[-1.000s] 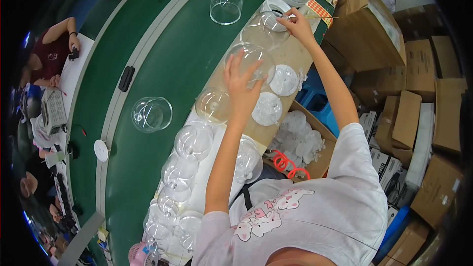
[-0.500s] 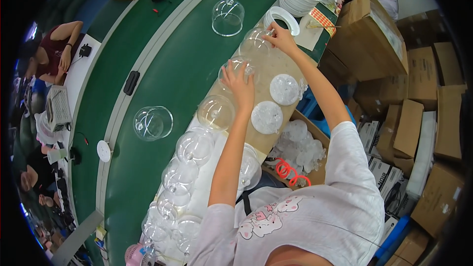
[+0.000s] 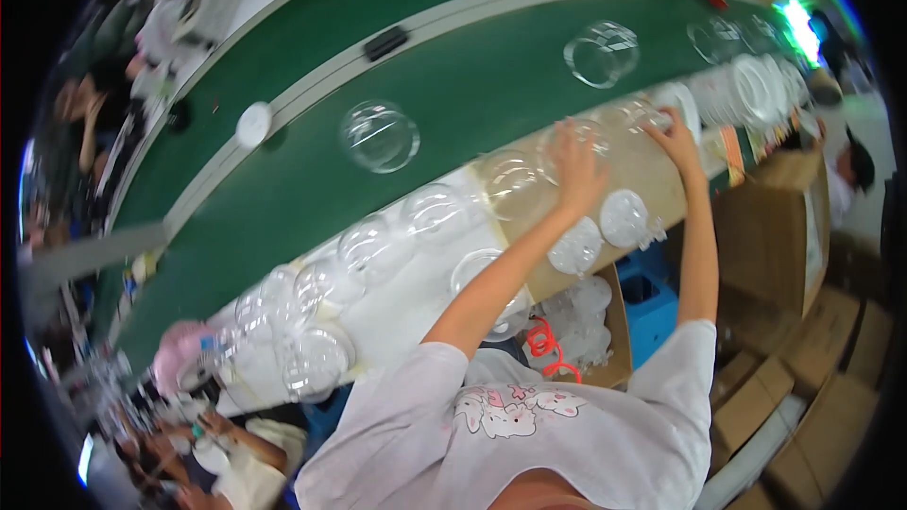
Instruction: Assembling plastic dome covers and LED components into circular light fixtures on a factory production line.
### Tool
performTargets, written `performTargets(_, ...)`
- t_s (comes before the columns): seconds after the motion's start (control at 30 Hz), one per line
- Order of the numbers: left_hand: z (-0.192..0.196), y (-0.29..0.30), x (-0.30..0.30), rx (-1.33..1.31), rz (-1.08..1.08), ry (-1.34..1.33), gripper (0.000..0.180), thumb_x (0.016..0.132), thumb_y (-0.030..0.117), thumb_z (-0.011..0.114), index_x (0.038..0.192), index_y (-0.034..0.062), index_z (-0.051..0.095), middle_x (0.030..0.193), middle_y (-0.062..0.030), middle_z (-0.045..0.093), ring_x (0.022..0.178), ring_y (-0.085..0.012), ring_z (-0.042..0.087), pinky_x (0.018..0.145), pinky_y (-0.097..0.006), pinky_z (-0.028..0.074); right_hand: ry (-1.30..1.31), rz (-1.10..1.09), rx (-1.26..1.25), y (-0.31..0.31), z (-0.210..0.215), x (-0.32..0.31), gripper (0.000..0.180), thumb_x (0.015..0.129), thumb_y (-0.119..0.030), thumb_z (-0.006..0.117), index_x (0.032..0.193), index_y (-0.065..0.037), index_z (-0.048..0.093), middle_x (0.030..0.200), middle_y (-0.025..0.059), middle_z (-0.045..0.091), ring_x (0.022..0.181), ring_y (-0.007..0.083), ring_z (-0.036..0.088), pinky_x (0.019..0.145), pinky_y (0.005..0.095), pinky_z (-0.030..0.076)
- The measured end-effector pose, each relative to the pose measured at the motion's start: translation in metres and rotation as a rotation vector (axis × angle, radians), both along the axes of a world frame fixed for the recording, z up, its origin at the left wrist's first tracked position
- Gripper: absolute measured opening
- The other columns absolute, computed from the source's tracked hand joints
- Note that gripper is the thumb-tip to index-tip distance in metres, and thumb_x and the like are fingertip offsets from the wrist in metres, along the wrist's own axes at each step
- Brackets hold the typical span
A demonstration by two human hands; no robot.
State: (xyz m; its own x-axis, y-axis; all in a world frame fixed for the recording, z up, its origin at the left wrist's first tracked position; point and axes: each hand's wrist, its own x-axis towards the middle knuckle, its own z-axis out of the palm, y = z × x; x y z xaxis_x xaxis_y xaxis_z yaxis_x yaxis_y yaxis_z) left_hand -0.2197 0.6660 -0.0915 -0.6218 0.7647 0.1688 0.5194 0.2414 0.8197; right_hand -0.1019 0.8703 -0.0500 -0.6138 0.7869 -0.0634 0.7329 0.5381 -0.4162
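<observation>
View has rotated clockwise; left hand [image 3: 579, 170] over clear dome [image 3: 597, 140] on surface [image 3: 652, 170], right hand [image 3: 678, 142] at second dome [image 3: 635, 115], can't tell if either grip holds; carton [image 3: 619, 349] contains clear rounded pieces [image 3: 578, 314].

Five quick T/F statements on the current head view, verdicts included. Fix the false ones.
1. The left hand is at a clear dome. True.
2. The right hand is inside the open carton. False: it is above the beige board, near a white ring.
3. Stacked white rings stand right of both hands. True.
4. The red coil lies on the green surface. False: it is at the open carton.
5. The green surface bears clear domes. True.
</observation>
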Motion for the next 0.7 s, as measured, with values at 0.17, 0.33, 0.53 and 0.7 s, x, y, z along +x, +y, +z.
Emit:
performTargets(0.17, 0.051, -0.043, 0.002, 0.246, -0.108, -0.174, 0.065, 0.071, 0.011, 0.060, 0.129, 0.0020, 0.033, 0.137, -0.0272, 0.013, 0.127, -0.0467, 0.013, 0.102, -0.053, 0.020, 0.068, -0.071, 0.159, -0.013, 0.041, -0.007, 0.034, 0.078, -0.031, 0.062, 0.104, -0.012, 0.055, 0.057, 0.0068, 0.052, 0.052, 0.0191, 0.050, 0.048, 0.0335, 0.037)
performTargets(0.33, 0.117, -0.157, -0.018, 0.242, -0.276, -0.452, 0.048, 0.079, 0.015, 0.057, 0.124, 0.0070, 0.040, 0.130, -0.0181, 0.034, 0.118, -0.0354, 0.036, 0.096, -0.039, 0.034, 0.284, 0.085, -0.002, -0.108, 0.090, -0.108, 0.024, 0.081, -0.023, 0.061, 0.102, -0.011, 0.057, 0.059, 0.0030, 0.052, 0.052, 0.0115, 0.046, 0.051, 0.0257, 0.038)
performTargets(0.53, 0.117, -0.337, -0.058, 0.156, -0.180, -0.668, 0.029, 0.079, 0.010, 0.057, 0.108, 0.0056, 0.057, 0.104, -0.0110, 0.058, 0.096, -0.0251, 0.055, 0.084, -0.031, 0.042, 0.110, 0.591, -0.162, -0.259, 0.097, -0.235, 0.041, 0.078, -0.038, 0.061, 0.109, -0.014, 0.049, 0.066, 0.0061, 0.058, 0.061, 0.0244, 0.058, 0.056, 0.0340, 0.044)
performTargets(0.7, 0.131, -0.462, -0.083, 0.031, 0.340, -0.607, 0.024, 0.081, 0.005, 0.055, 0.105, 0.0032, 0.059, 0.101, -0.0106, 0.059, 0.096, -0.0198, 0.055, 0.084, -0.027, 0.040, -0.003, 0.670, -0.068, -0.313, 0.049, -0.308, 0.047, 0.078, -0.041, 0.060, 0.109, -0.012, 0.042, 0.065, 0.0051, 0.057, 0.061, 0.0239, 0.059, 0.054, 0.0350, 0.045)
